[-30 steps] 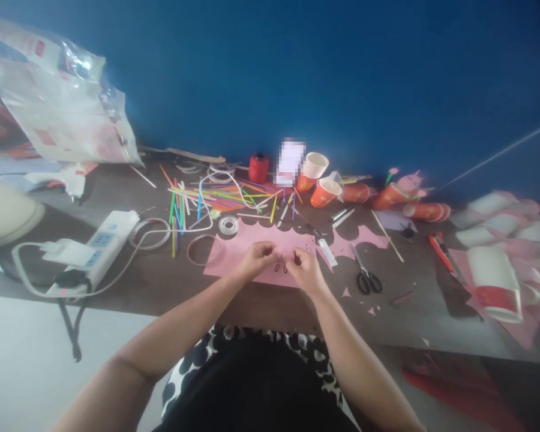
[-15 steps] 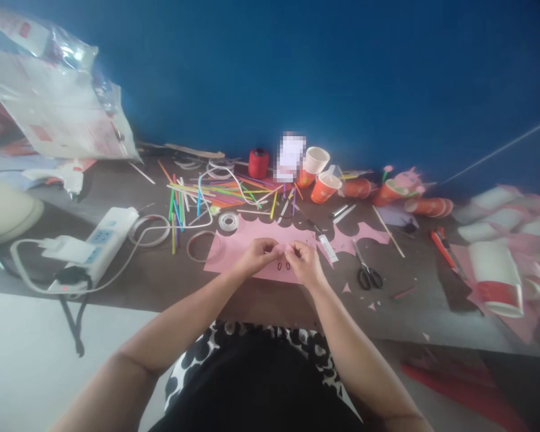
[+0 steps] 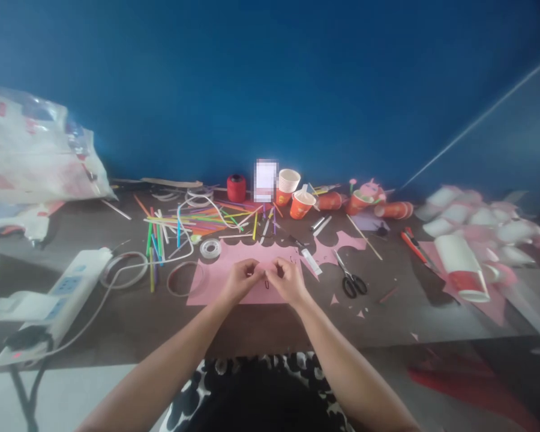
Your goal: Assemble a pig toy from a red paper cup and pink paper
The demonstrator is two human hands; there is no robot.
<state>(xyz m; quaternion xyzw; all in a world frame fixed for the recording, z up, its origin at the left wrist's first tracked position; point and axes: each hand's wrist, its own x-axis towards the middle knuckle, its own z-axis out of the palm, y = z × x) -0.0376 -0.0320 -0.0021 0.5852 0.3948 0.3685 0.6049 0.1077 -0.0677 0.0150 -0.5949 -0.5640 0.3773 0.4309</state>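
Head view: a small pink piece (image 3: 265,266) is pinched by the fingers of the left hand (image 3: 243,279) and right hand (image 3: 289,281), over pink paper (image 3: 207,285) on the desk (image 3: 135,327), probably to be kept steady. Scissors (image 3: 353,285) are laid near, perhaps for easy reach.

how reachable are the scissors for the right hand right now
Probably yes: the scissors lie just right of the right hand with nothing tall between them, though that hand looks busy close to the left hand.
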